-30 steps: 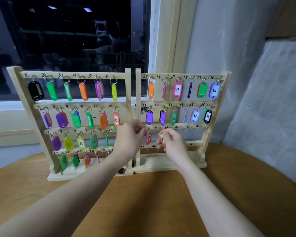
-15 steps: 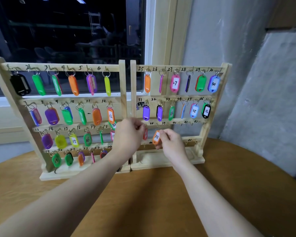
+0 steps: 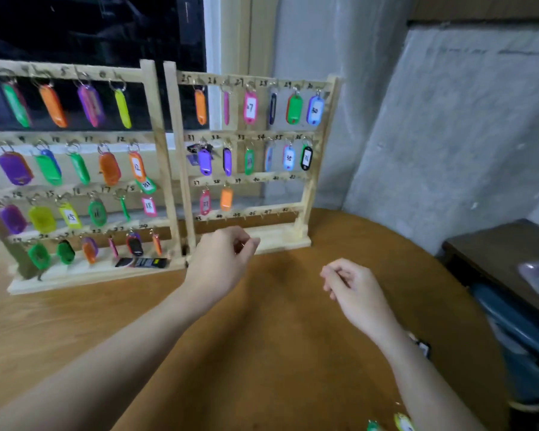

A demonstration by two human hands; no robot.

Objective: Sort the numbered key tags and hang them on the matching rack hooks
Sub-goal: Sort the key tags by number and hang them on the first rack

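Both hands have pulled back off the rack since the earlier frames; the orange tag (image 3: 226,199) that the right hand was holding up at the hook now hangs under the 38 mark, mid frame, just beside the pink tag (image 3: 205,203) under 37. View has also swung right.

Left hand (image 3: 223,261) sits centre frame, low in front of the right rack (image 3: 305,213); fingers curled, thumb against fingertips, a small glint between them, so cannot tell if it pinches something or nothing. Right hand (image 3: 353,286) is right of centre over the table (image 3: 277,337), fingers loosely curled, nothing in it.

Left rack (image 3: 161,169) at left of frame looks full. Right rack: top two rows filled, third row only two tags, hooks 39 onward and the whole bottom row bare. Spare tags (image 3: 400,426), one yellow and one green, peek in at the bottom edge, right of centre, near the right forearm.

Risks, as judged:
- Spare tags lie right by the forearm; a sweep back could knock them off the table edge.
- Several hung tags face edge-on or blank side out, numbers unreadable, so a mismatch could go unnoticed.
- Bare hooks sit close together with small handwritten labels; easy to hang on the neighbour hook.
- Reaching in could bump the orange tag off its small hook.
- The two racks stand free side by side; a push could shift or tip one.
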